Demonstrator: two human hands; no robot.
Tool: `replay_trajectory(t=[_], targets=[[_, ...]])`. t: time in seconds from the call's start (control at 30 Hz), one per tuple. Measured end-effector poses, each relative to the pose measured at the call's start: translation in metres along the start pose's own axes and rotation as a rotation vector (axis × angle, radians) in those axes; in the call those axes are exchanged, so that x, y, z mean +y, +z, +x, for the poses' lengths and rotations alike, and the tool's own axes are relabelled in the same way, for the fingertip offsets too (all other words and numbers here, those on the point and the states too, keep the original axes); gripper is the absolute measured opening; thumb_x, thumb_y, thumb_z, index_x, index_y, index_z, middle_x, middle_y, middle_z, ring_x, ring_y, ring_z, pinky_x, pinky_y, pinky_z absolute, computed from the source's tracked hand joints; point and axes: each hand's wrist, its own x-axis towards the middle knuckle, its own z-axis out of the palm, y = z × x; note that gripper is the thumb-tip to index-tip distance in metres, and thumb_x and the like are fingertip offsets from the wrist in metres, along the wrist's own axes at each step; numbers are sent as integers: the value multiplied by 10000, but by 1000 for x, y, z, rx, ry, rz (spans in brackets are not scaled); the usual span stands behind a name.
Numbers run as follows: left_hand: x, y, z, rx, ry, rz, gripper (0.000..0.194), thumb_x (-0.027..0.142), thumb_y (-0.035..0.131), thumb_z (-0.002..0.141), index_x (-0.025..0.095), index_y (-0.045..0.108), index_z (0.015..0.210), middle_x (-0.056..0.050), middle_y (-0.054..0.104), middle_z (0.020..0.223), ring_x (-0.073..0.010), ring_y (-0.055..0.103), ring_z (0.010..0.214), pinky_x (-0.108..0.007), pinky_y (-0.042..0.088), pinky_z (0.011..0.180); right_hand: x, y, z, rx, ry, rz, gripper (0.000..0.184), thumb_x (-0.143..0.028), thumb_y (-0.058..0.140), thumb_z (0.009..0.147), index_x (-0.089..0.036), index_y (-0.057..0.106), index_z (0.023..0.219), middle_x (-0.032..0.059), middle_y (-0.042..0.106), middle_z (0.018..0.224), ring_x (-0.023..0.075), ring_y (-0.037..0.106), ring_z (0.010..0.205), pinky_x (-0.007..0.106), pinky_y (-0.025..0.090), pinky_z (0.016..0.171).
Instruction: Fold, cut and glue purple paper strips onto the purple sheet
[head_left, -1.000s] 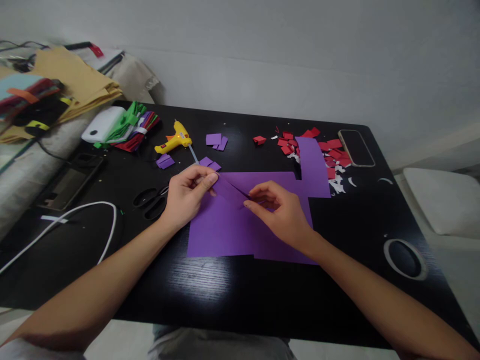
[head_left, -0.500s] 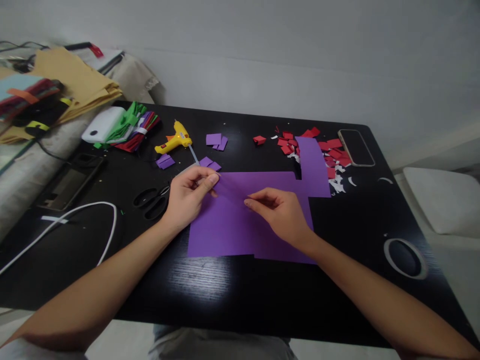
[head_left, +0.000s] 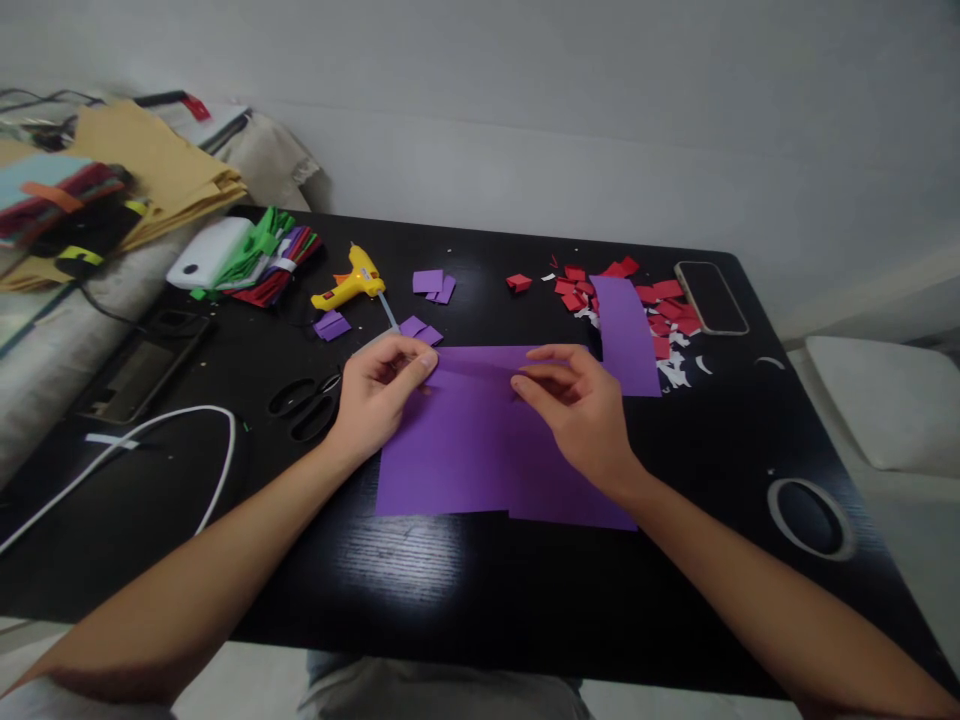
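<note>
Purple sheets of paper lie on the black table in front of me, one partly over the other. My left hand is closed at their upper left corner, thumb and fingertips pinching purple paper there. Whether this is the sheet's own edge or a separate piece, I cannot tell. Over the right part of the sheets hovers my right hand, thumb and fingers apart, nothing visible between them. Just left of my left hand rest black-handled scissors, their blades partly hidden.
A yellow glue gun lies beyond my left hand, near small purple pieces. A purple strip covers red scraps beside a phone. At right lies a tape ring; at left, a white cable.
My right hand has moved a little to the right, and its fingers have spread from a near pinch. My left hand has stayed at the corner.
</note>
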Motion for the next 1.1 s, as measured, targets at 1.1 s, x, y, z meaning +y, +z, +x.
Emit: replay_trajectory(t=[1.1], targets=[[2,8,3,-146,-481,-426,137,233,812,737,135,717,722,-5,660,590,-91,604,500,-178,503,475,-13,-14,7,-281,-12,21,230,-277,751,867,-237,764,1093,53,772,1099,215,761,969,411,631,941]])
